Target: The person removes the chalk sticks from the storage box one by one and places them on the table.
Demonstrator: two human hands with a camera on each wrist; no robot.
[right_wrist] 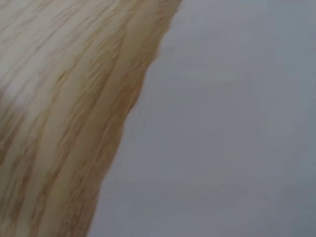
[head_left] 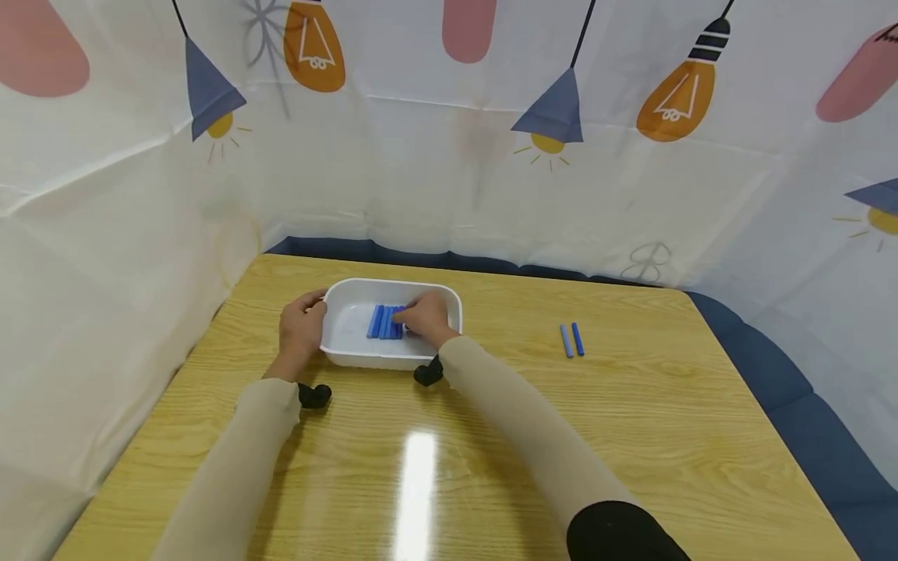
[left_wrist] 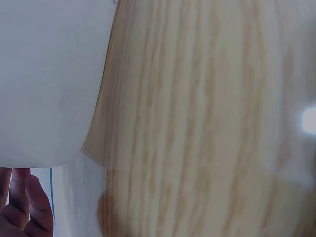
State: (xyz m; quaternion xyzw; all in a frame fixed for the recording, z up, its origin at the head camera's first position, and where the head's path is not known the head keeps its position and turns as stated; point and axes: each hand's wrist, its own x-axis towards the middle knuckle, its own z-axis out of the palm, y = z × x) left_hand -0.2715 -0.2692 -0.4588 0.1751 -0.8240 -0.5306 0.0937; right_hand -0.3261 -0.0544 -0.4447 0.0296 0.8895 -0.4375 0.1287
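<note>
A white plastic tray (head_left: 351, 318) sits on the wooden table, with several blue sticks (head_left: 379, 321) side by side inside it. My left hand (head_left: 302, 326) holds the tray's left end, fingers and thumb at the rim. The left wrist view shows these fingers (left_wrist: 37, 200) against the tray's outer wall (left_wrist: 44, 84). Reaching over the near rim, my right hand (head_left: 426, 315) pinches at the right end of the row of sticks, its fingertips partly covering them. Only the tray's wall (right_wrist: 212, 123) and table show in the right wrist view.
Two more blue sticks, one lighter (head_left: 567, 341) and one darker (head_left: 578, 339), lie on the table (head_left: 666, 405) to the right of the tray. A patterned white curtain (head_left: 435, 171) hangs behind and at the sides. Dark blue padding (head_left: 793, 397) borders the table's right edge.
</note>
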